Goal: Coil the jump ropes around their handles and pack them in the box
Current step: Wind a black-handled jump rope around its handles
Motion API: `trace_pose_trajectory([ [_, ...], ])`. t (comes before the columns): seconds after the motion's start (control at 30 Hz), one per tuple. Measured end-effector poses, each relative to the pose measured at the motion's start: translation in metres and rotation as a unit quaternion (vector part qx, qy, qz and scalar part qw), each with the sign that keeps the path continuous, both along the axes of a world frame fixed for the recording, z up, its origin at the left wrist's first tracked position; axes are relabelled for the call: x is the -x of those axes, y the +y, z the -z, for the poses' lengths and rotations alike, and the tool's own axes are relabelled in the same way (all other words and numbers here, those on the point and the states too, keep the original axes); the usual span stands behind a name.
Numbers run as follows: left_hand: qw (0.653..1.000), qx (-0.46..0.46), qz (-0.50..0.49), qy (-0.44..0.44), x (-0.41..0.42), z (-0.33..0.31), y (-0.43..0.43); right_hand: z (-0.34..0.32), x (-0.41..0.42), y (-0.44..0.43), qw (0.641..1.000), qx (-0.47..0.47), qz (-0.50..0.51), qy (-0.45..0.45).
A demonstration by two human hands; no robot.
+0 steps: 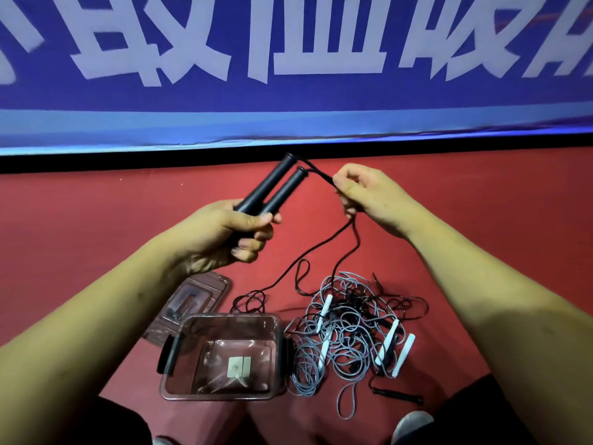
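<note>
- A blue banner (288, 59) with large white characters stands along the far edge of the red floor (481, 220).
- A clear box (218, 396) sits open near the floor's near edge, with its lid (192, 300) lying just beyond its left side.
- Just right of the box lies a tangle of grey ropes (340, 342) with white handles, mixed with loose black cord; a lone black handle (401, 396) lies at its near side.
- The left hand (231, 232) has its grip clamped round two black handles (272, 191), held side by side and tilted up towards the banner.
- The right hand (369, 197) has its grip pinched on the black rope (321, 248) near the handle tips; the rest trails down to the tangle.
</note>
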State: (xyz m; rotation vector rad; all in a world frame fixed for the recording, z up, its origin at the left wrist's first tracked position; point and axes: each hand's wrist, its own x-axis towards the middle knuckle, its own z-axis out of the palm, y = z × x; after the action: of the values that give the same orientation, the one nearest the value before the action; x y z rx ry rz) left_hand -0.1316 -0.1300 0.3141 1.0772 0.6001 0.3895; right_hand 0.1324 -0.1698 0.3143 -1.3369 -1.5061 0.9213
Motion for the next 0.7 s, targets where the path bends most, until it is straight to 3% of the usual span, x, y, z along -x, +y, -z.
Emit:
trace_pose_trajectory([
  [0.13,0.994,-0.008,-0.072,-0.08,0.001,-0.001,0.001,0.008,0.004,-0.001,0.996,0.048,-0.026,0.065],
  [0.27,0.971,0.034,-0.176,-0.16,-0.012,-0.003,0.002,0.022,0.038,-0.003,0.99,0.107,-0.061,0.063],
  [0.5,0.934,0.072,-0.299,-0.182,-0.014,0.006,0.012,0.03,0.077,-0.007,0.97,0.175,-0.043,0.163],
  [0.7,0.922,0.064,-0.319,-0.209,-0.011,0.006,0.015,0.03,0.102,-0.023,0.97,0.209,-0.048,0.111],
])
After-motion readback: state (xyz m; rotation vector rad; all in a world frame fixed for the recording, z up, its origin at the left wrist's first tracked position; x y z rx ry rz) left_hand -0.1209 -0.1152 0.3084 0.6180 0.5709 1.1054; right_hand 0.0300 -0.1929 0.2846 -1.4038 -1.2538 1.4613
